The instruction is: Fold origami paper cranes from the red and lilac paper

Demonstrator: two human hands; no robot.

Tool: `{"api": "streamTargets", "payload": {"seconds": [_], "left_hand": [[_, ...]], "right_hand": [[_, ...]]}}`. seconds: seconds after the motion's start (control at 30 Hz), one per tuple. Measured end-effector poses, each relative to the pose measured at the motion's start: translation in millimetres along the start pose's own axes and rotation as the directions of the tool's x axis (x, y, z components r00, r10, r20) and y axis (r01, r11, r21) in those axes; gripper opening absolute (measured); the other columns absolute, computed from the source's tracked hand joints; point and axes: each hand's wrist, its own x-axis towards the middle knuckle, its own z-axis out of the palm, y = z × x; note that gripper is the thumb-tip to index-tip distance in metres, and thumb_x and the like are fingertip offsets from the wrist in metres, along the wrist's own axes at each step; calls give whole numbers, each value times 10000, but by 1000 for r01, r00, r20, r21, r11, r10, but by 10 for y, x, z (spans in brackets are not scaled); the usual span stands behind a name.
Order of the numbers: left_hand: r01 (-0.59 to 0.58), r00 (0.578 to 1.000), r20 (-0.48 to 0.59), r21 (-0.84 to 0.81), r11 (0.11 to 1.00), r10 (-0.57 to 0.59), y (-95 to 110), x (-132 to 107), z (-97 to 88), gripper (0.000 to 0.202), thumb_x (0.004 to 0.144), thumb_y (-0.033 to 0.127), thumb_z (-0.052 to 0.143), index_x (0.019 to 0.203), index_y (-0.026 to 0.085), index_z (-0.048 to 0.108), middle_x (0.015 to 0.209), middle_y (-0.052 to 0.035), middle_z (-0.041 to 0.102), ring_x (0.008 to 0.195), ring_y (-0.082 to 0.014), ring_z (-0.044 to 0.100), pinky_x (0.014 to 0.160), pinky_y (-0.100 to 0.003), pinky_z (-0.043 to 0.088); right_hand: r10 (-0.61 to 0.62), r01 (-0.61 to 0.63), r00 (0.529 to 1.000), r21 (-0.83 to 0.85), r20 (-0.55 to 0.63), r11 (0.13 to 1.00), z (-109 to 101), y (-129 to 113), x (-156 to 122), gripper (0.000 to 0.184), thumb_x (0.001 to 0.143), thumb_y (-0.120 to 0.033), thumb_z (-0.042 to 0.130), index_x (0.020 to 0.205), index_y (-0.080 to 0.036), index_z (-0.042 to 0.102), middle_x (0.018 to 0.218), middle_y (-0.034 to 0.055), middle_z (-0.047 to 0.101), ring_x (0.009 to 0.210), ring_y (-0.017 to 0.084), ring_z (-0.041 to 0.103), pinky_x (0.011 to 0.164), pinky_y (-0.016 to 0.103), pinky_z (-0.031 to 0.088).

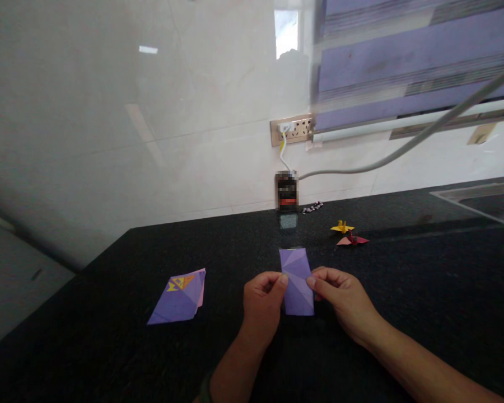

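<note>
A purple sheet of origami paper (297,288), folded into an upright rectangle with lighter and darker triangles on its face, is held between my two hands above the black counter. My left hand (264,299) pinches its left edge with thumb and fingers. On the opposite edge, my right hand (340,294) grips it the same way, thumb on the front. To the left lies a stack of purple and pink paper (178,305) with a yellow and orange pattern near its top.
A yellow paper crane (342,227) and a red and pink one (353,240) sit at the back right. Behind the paper, a small dark device (287,193), partly pixelated, leans at the wall beside a beaded string (313,207). A grey cable (382,162) runs rightward. A sink edge (466,207) lies right.
</note>
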Motion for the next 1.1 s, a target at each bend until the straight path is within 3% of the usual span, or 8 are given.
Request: {"api": "streamTargets", "payload": {"seconds": [0.27, 0.4, 0.5, 0.57, 0.63, 0.7, 0.87, 1.1], "left_hand": [[-3, 995, 99, 31, 1000, 0, 9, -37, 55, 194, 721, 304, 556, 655, 129, 607, 603, -16, 601, 579, -128, 543, 569, -238, 433], [-38, 989, 146, 163, 986, 14, -54, -6, 47, 208, 754, 304, 506, 706, 119, 587, 621, -27, 582, 586, -132, 545, 567, -251, 441], [-248, 965, 13, 369, 896, 262, -46, 6, 18, 361, 726, 268, 545, 1056, 130, 503, 961, -102, 564, 884, -196, 534, 762, -345, 436], [-408, 870, 1, 566, 717, 494, 7, -7, -10, 566, 694, 259, 588, 1210, 161, 377, 1183, -138, 426, 1106, -246, 385, 909, -435, 323], [-511, 786, 130, 688, 516, 605, 81, -33, -34, 496, 711, 262, 575, 1180, 203, 426, 1251, -129, 349, 1180, -280, 276, 942, -493, 252], [-556, 755, 254, 736, 385, 604, 144, -62, -42, 346, 728, 266, 557, 1072, 241, 527, 1250, -102, 351, 1195, -304, 232, 935, -529, 239], [-589, 735, 362, 759, 277, 573, 182, -107, 3, 134, 737, 211, 533, 834, 241, 621, 1149, -69, 452, 1149, -300, 293, 919, -555, 256], [-585, 764, 362, 738, 336, 534, 178, -116, 6, 163, 735, 138, 494, 751, 218, 635, 1035, -63, 513, 1092, -269, 366, 927, -524, 274]], "right_hand": [[86, -80, 996, 146, -38, 986, 7, 22, -8, 234, 700, -392, 574, 724, -161, 548, 553, -15, 506, 455, 108, 443, 446, 228, 360], [-84, 82, 996, -124, -12, 989, -87, -16, 33, 198, 749, -368, 516, 711, -174, 527, 568, -23, 485, 466, 107, 437, 440, 220, 347], [-427, 418, 899, -498, 103, 760, -172, -79, 59, 142, 778, -271, 483, 697, -173, 545, 732, 38, 543, 655, 155, 506, 585, 269, 407], [-538, 579, 794, -618, 282, 531, -209, -114, 61, 125, 790, -218, 455, 735, -177, 559, 774, 59, 560, 745, 177, 516, 678, 309, 413], [-554, 666, 714, -660, 429, 348, -223, -131, 53, 139, 799, -180, 430, 797, -175, 569, 802, 73, 572, 774, 183, 518, 696, 322, 416], [-537, 704, 667, -671, 516, 230, -218, -133, 40, 169, 806, -157, 407, 838, -169, 573, 827, 84, 577, 778, 182, 520, 683, 317, 425], [-489, 728, 636, -674, 596, 126, -192, -121, 18, 196, 813, -149, 383, 848, -165, 575, 852, 90, 573, 795, 187, 510, 682, 317, 432], [-440, 720, 649, -687, 620, 94, -186, -140, 1, 200, 815, -131, 385, 877, -160, 573, 890, 90, 568, 836, 197, 494, 707, 321, 421]]}}
